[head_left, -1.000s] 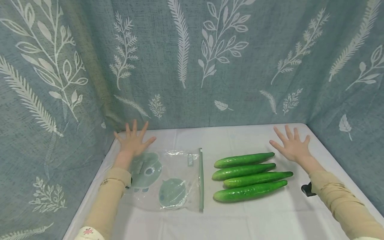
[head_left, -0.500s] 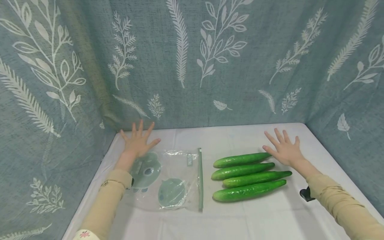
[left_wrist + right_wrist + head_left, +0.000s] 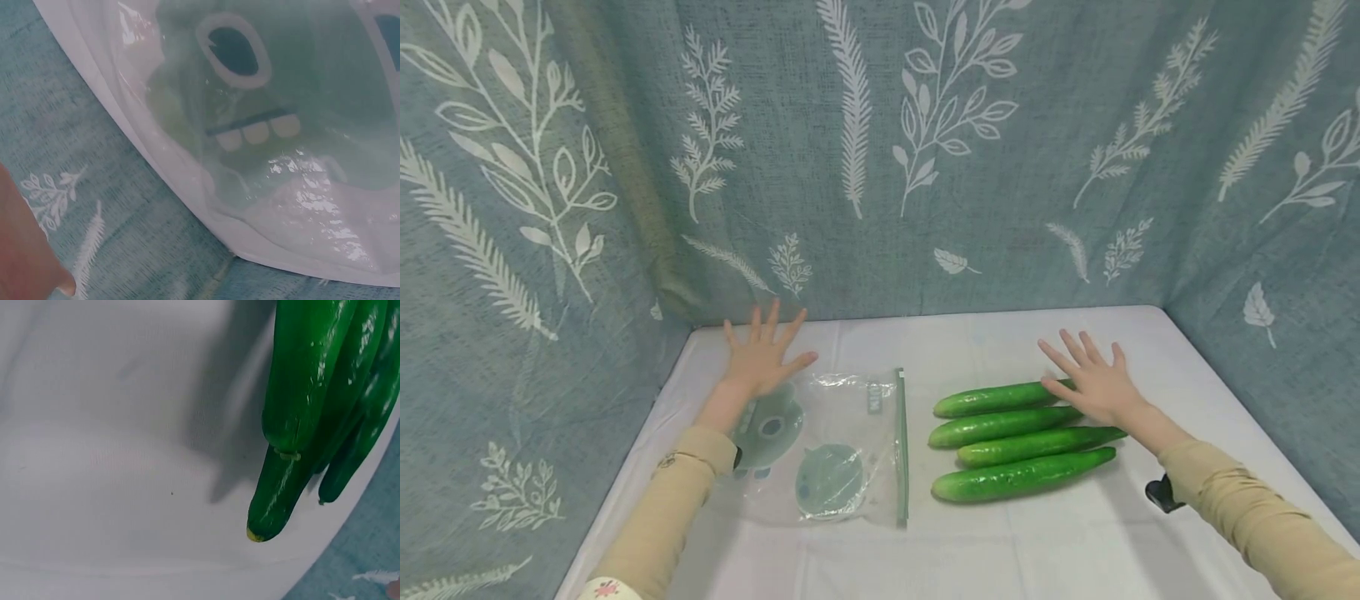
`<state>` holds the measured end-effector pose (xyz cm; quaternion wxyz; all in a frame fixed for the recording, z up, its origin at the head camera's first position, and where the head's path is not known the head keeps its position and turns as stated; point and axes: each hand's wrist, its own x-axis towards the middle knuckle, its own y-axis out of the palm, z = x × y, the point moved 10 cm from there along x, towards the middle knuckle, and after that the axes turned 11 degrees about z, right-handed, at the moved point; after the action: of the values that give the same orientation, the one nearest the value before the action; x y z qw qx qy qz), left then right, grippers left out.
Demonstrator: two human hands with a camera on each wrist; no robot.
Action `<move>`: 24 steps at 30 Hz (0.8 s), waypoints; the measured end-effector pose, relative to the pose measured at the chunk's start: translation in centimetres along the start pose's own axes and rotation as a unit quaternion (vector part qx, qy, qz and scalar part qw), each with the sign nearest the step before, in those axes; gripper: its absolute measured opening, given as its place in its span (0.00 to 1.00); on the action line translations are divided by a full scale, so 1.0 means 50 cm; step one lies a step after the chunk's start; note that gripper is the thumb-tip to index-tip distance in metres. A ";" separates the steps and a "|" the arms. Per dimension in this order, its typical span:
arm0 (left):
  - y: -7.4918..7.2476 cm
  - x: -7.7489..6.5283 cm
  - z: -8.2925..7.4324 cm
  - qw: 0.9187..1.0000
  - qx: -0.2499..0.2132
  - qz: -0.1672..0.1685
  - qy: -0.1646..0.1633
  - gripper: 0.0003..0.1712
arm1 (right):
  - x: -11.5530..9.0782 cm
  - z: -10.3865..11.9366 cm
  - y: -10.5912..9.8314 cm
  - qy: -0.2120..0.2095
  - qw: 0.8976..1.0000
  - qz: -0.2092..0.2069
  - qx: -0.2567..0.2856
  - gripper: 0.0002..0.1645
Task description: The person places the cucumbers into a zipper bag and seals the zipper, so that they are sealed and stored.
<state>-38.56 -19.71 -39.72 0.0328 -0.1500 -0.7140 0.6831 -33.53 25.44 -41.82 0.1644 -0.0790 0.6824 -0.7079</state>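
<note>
Four cucumbers (image 3: 1037,447) beside flat bag (image 3: 827,467), right hand (image 3: 1097,387) over their thin ends, left hand (image 3: 758,362) at bag's far-left corner, both with fingers spread wide, gripping nothing.

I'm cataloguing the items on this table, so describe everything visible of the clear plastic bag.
The bag looks like thin, glossy, transparent plastic, printed with green cartoon shapes; the left wrist view shows a dark, pale-ringed oval and pale tooth-like marks. A green strip edges its right side; whether it is sealed cannot be told. It lies flat on the white-covered table, left of and apart from the cucumbers. The left hand is spread by its far-left corner; contact is unclear.
</note>
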 end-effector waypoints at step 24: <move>0.024 -0.008 -0.148 0.992 0.045 -0.011 0.115 0.46 | 0.002 0.148 0.037 -0.126 0.992 -0.007 0.002 0.39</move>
<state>-36.11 -12.63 -40.39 0.1285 -0.2184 -0.6757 0.6922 -30.90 18.42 -43.26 0.2443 -0.1721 0.6543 -0.6947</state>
